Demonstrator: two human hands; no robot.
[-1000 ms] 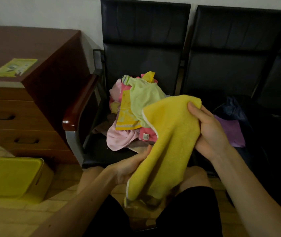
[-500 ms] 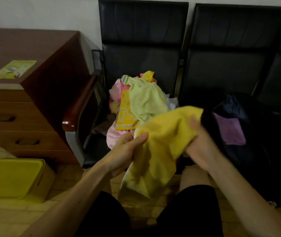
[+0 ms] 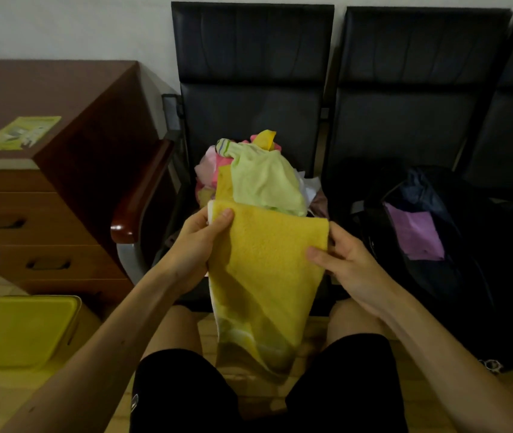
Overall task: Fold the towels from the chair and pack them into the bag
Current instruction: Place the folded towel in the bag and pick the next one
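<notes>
Towel (image 3: 267,260) pinched at both top corners, left hand (image 3: 200,245) and right hand (image 3: 352,264), hanging straight to fold evenly.

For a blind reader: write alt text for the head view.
The left hand and right hand pinch a yellow towel by its top corners, letting it hang between the knees. Behind, a pile of towels sits on a black chair; a dark bag on the next seat.
</notes>
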